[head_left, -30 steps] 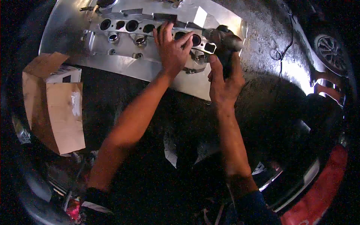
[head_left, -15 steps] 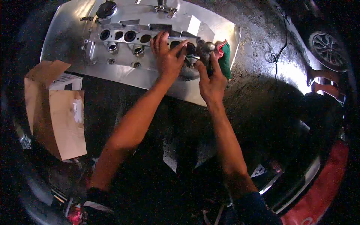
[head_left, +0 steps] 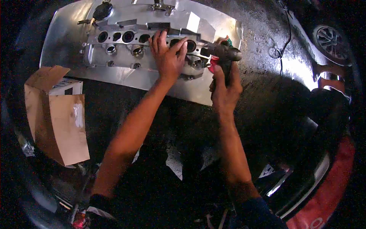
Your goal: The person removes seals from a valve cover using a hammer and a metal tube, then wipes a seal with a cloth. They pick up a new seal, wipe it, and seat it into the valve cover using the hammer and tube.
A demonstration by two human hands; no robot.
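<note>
A silver engine valve cover (head_left: 124, 56), with round openings along it, lies on a metal sheet (head_left: 63, 42). My left hand (head_left: 167, 55) rests on the cover, fingers spread across its row of openings, holding nothing. At the cover's right end, my right hand (head_left: 227, 89) is wrapped round the grip of a dark pistol-shaped power tool (head_left: 225, 53). Its rounded end points right and its front lies close to the last openings. Bright red (head_left: 213, 65) shows beside the tool, and a bit of green cloth (head_left: 228, 41) appears behind it.
An opened cardboard box (head_left: 68, 128) stands on the left. Dark, rough floor (head_left: 259, 42) stretches to the right, with a thin cable (head_left: 288, 42) across it. A car wheel (head_left: 331, 44) is at the upper right, and a red surface (head_left: 324, 194) at the lower right.
My right hand has moved right and slightly down; the power tool, now turned, shows more clearly and covers most of the cloth. My left hand stays on the cover.
</note>
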